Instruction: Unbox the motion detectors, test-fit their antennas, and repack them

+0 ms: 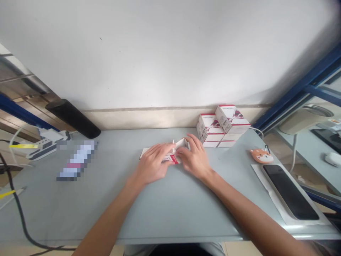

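A small white-and-red carton (170,157) lies on the grey table between my hands, its near end open with flaps raised. My left hand (154,161) grips its left part, fingers over the top and thumb along the near side. At the right end my right hand (194,156) holds the raised flaps, with the thumb bent in at the opening. Both hands hide much of the carton, and I cannot see whether anything is inside it. Just beyond my right hand stands a stack of similar white-and-red boxes (225,125).
On the right lie an orange animal-face pouch (261,155) and a dark-screened phone (290,192) on white paper. To the left are a pixelated phone-like object (77,161), a black cylinder (73,118), a power strip (48,144) and a black cable (20,209). A wall (160,57) borders the table's back.
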Tool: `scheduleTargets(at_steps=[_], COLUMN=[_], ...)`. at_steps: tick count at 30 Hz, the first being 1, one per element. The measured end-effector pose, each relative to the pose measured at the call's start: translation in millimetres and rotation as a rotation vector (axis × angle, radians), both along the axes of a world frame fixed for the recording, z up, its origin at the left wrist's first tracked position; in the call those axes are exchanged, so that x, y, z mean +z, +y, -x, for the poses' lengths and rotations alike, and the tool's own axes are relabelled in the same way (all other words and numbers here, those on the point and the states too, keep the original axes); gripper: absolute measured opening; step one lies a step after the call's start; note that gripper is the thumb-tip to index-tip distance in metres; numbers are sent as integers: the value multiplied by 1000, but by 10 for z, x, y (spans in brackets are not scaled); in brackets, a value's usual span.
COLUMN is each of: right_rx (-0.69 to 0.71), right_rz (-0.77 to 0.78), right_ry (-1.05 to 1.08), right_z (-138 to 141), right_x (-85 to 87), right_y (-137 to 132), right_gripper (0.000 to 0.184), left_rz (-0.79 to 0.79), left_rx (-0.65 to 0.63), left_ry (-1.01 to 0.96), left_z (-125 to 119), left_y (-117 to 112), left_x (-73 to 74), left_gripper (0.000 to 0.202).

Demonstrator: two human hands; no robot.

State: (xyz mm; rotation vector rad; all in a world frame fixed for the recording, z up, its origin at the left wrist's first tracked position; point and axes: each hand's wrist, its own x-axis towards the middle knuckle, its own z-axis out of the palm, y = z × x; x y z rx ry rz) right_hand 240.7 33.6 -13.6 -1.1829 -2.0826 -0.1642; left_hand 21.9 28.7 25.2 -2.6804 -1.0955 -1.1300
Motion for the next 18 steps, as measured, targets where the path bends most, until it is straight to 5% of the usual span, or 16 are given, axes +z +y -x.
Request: scheduleTargets(at_steps=[5, 9, 18], right_rx=[8, 5, 55], right_rz=[155, 322, 462], right_ry=[275, 536, 888], right_z=[-97, -133, -89], right_x=[160, 219, 122], right_y=[-22, -73, -12], right_gripper=[14, 9, 31], left_rz=[200, 387, 624], left_rx=[135, 100, -39], left_ry=[19, 29, -11], left_z=[112, 202, 246], left_y=[61, 152, 275], left_x=[128, 276, 413], left_gripper=[74, 86, 75])
